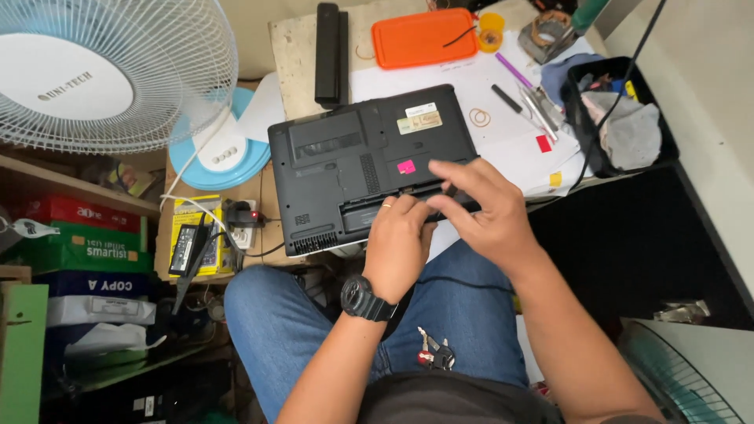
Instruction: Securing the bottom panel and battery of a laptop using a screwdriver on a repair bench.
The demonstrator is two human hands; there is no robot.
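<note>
From the head view we see a black laptop [365, 161] lying upside down, its near part overhanging the edge of a small table [302, 47] and reaching above our lap. Its long axis runs left to right, tilted slightly, with the open battery slot facing us. Our left hand [399, 245] rests curled on that near edge, fingers pressed against the slot; our right hand [479, 208] reaches over from the right, fingertips pinched on a dark strip at the same edge. What exactly sits between the fingers we cannot tell, since the hands cover it. Room is tight: a white fan [110, 71] crowds the left, a black bin [620, 118] the right, and an orange tray [424, 37] lies beyond the laptop.
</note>
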